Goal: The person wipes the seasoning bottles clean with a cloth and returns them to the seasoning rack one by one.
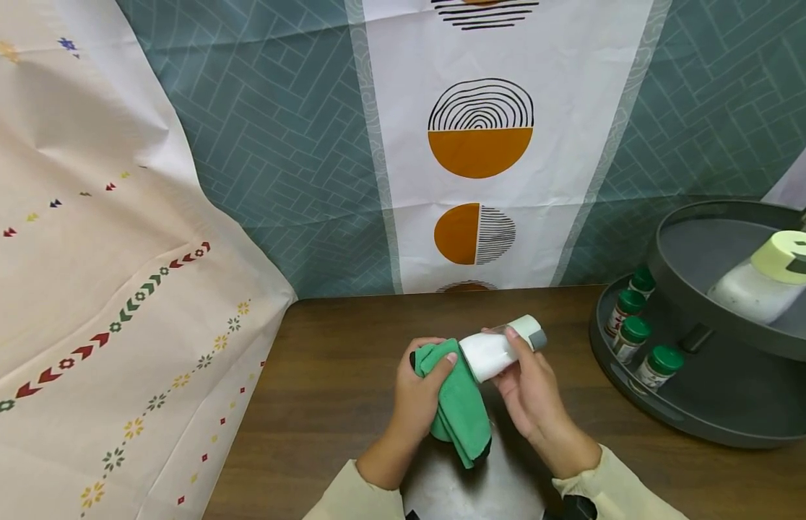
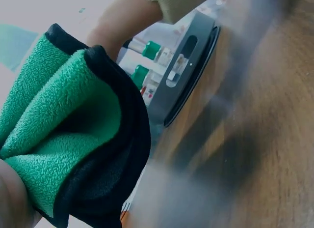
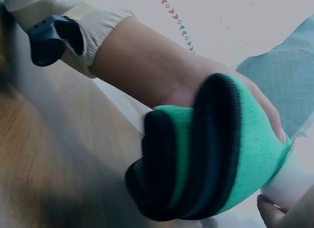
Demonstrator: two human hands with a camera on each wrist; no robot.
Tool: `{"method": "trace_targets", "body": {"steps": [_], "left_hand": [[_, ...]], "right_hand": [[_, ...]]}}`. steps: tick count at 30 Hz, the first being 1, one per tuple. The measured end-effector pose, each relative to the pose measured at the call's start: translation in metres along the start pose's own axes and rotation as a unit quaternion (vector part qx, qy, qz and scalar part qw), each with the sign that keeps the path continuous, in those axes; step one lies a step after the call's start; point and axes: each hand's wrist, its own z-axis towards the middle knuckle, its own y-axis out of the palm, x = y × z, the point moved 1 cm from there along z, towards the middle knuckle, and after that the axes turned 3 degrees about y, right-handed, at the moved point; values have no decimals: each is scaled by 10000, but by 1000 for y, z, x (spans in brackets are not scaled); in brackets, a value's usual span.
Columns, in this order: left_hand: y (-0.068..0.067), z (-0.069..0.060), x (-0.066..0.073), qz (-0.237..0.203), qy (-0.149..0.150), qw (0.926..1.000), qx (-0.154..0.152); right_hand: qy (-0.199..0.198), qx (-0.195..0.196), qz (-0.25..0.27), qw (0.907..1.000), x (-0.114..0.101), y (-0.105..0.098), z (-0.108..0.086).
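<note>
In the head view my left hand (image 1: 416,397) grips a folded green cloth (image 1: 461,404) with black edging, the thumb lying over its top. The cloth touches the base of a white bottle (image 1: 487,354), which lies tilted with its pale cap pointing up to the right. Fingers and thumb of my right hand (image 1: 533,390) hold this bottle near its cap. Up close in the left wrist view, the cloth (image 2: 64,120) hangs in loose folds. From the right wrist view, the cloth (image 3: 250,139) covers the bottle's end, and the left thumb lies along it.
To the right stands a two-tier dark grey round tray (image 1: 689,426). Several small green-lidded jars (image 1: 659,365) sit on its lower tier, and a white bottle with a yellow-green cap (image 1: 760,289) lies on the upper one. A shiny light surface (image 1: 474,491) is below my hands on the wooden table (image 1: 325,404).
</note>
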Motion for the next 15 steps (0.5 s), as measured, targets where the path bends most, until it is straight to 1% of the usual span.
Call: {"method": "trace_targets", "body": {"steps": [2, 4, 8, 12, 15], "left_hand": [[-2, 2, 0, -77, -52, 9999, 130], [-4, 4, 0, -154, -123, 9995, 243], [-6, 7, 2, -359, -231, 9984, 361], [-7, 7, 4, -468, -375, 9978, 266], [-7, 4, 7, -499, -549, 9972, 82]], "right_hand": [[3, 47, -68, 10000, 3, 1, -1], [-75, 67, -180, 9998, 5, 1, -2], [-402, -14, -490, 9980, 5, 2, -2], [-872, -89, -797, 9930, 1, 3, -2], [-1347, -119, -1062, 9851, -2, 1, -4]]}}
